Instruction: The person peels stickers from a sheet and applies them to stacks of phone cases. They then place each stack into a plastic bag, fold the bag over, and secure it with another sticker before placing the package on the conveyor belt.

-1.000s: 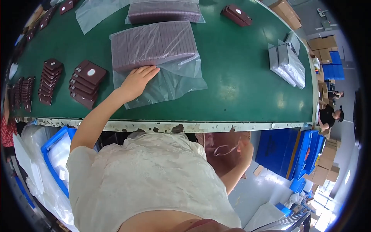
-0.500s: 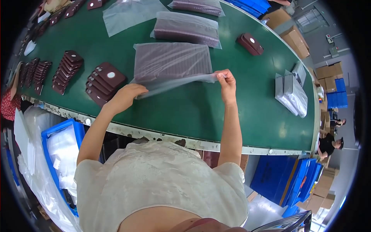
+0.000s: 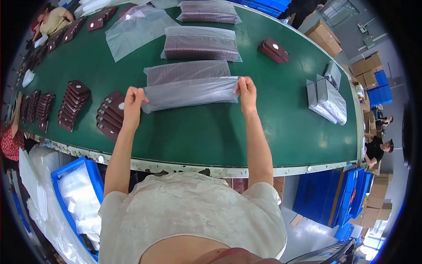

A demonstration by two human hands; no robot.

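Observation:
A clear plastic bag (image 3: 191, 93) with a row of dark maroon cases inside lies on the green table. Its near flap is folded up over part of the row. My left hand (image 3: 133, 102) pinches the flap's left corner, and my right hand (image 3: 246, 91) pinches its right corner, so the film is stretched between them. Just beyond lie two more bagged rows, the nearer bagged row (image 3: 200, 46) and the farther bagged row (image 3: 209, 12). Left of my left hand a fanned stack of maroon cases (image 3: 110, 115) rests on the table.
More case stacks (image 3: 74, 104) stand at the left. A loose plastic sheet (image 3: 136, 31) lies farther back. Two maroon cases (image 3: 273, 50) and silvery wrapped packs (image 3: 327, 99) are on the right. A blue crate (image 3: 79, 193) sits below the table edge; other people are around.
Both hands have folded the bag's loose end up over the row, and my left hand has turned upright at the corner. The view has shifted slightly.

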